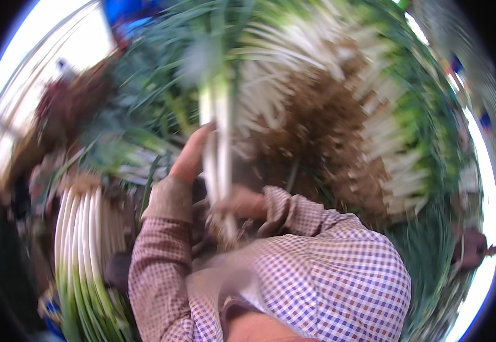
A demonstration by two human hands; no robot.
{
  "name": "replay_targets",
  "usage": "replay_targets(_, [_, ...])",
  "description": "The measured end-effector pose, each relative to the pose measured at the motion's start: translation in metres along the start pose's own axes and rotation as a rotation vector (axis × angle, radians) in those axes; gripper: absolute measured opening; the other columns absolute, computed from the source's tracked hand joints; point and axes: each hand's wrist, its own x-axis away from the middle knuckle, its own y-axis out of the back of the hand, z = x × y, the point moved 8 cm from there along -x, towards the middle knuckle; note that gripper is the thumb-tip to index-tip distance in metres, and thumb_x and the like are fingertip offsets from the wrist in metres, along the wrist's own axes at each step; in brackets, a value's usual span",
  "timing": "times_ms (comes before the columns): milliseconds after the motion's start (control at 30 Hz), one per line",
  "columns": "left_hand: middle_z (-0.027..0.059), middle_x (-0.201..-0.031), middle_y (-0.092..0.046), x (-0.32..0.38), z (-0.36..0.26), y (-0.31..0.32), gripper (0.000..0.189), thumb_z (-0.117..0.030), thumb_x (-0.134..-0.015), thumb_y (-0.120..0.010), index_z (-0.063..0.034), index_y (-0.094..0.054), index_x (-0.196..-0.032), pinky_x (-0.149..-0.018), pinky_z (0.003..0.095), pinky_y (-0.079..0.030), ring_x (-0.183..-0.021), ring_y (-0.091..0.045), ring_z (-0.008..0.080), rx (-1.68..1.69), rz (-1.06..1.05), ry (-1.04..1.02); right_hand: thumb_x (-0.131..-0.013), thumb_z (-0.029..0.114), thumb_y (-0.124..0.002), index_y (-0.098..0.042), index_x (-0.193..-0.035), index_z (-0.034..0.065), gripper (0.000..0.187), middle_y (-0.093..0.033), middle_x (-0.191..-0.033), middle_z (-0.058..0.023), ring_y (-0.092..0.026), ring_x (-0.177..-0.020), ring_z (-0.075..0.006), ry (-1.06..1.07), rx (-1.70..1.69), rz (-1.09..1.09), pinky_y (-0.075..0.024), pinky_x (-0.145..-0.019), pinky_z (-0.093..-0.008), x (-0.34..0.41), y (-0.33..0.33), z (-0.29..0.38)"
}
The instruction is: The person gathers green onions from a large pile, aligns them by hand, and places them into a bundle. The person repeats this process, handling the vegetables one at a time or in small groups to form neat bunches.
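Observation:
A few long green onions (219, 158) stand nearly upright in front of my chest, white shanks in the middle and green leaves reaching past the top of the view. My left hand (191, 154) is wrapped around the shanks from the left, its far fingers hidden. Lower down, my right hand (243, 203) grips the same stalks just above their brown roots; it is blurred. The roots hang close to my checked shirt (316, 273).
A large heap of green onions (316, 107) curves across the front and right, roots facing inward. On my left lies a neat row of onions (79, 231), roots away from me. Farther left are blurred reddish-brown bundles (77, 94). Something blue (130, 15) shows at the top.

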Motion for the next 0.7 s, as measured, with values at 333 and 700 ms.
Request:
replay_targets(333, [0.011,-0.111,-0.061,0.032,0.033,-0.072,0.053,-0.03,-0.095,-0.056,-0.0042,-0.039,-0.139,-0.068,0.0266,-0.053,-0.079,-0.057,0.0126,0.16,-0.07,-0.086,-0.087,0.024,-0.068,-0.053,-0.114,0.0017,0.038,-0.067,-0.088,-0.0101,-0.067,-0.078,-0.0204,0.01,-0.629,-0.026,-0.0559,-0.067,-0.0339,0.045,-0.018,-0.056])
replay_targets(700, [0.0163,-0.101,-0.061,0.052,-0.084,0.006,0.053,-0.029,-0.092,-0.059,0.0103,-0.045,-0.124,-0.073,0.0308,-0.06,-0.082,-0.064,0.0201,0.326,0.132,-0.494,-0.087,0.016,-0.07,-0.056,-0.104,0.0021,0.025,-0.067,-0.084,-0.0096,-0.067,-0.075,-0.0185,0.023,-0.283,0.319,-0.0555,-0.067,-0.0332,0.036,-0.064,-0.043])
